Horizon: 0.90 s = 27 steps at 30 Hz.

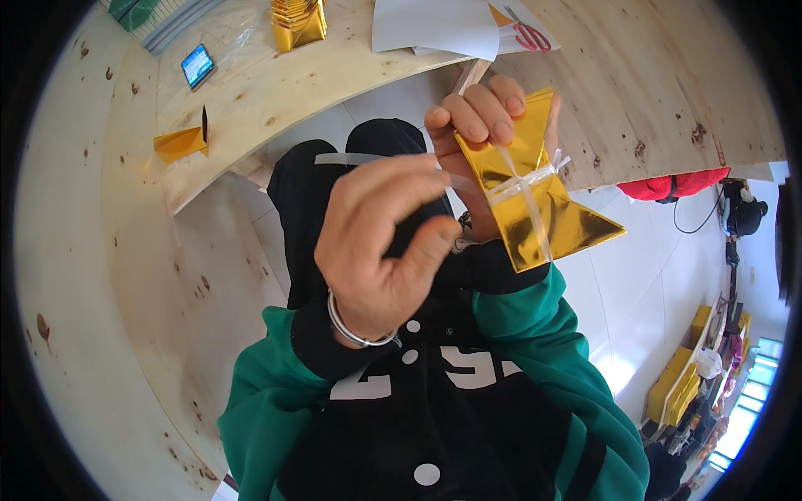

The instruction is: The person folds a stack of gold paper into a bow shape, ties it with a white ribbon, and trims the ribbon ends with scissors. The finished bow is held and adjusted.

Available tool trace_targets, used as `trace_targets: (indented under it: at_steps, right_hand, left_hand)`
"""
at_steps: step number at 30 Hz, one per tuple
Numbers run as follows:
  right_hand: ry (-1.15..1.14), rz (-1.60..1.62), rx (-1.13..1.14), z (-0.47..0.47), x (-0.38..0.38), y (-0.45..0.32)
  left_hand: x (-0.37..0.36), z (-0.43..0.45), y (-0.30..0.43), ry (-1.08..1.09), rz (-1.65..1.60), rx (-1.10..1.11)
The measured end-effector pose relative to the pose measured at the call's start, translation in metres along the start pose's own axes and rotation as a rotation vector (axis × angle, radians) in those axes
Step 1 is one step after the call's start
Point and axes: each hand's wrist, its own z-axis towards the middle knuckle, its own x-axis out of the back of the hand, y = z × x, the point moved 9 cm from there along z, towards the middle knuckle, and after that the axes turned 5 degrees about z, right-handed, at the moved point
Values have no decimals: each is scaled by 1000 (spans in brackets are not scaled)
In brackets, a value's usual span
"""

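Note:
My right hand (479,119) is palm up, with its fingers curled over a stack of folded gold foil paper (532,188). Clear plastic strip (523,183) crosses the stack and is knotted near its right edge. A loose length of the strip (344,159) runs leftward from the stack behind the fingers of my left hand (382,232). Those fingers are bent and seem to hold the strip, while the thumb stands apart from them; the exact grip is partly hidden. Both hands are above my lap, and a silver bangle is on the left wrist.
A wooden table (269,94) curves around the front, bearing a phone (198,66), a folded gold piece (182,144), a gold foil stack (299,28), white paper (432,28) and red-handled scissors (532,37). Shelves with yellow stacks (673,388) stand at far right.

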Motion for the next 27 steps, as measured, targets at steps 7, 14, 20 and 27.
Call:
trace_targets:
  at_steps: [7, 14, 20, 27]
  right_hand:
    - [42, 258, -18, -1, 6, 8]
    - [229, 606, -38, -8, 20, 21]
    - [410, 546, 39, -19, 33, 17]
    - [766, 428, -19, -37, 45, 13]
  left_hand:
    - [-23, -5, -15, -156, -33, 184]
    - [-22, 2, -26, -59, 4, 169]
    - [-19, 5, -24, -35, -11, 140]
    - [-15, 4, -44, 22, -109, 290]
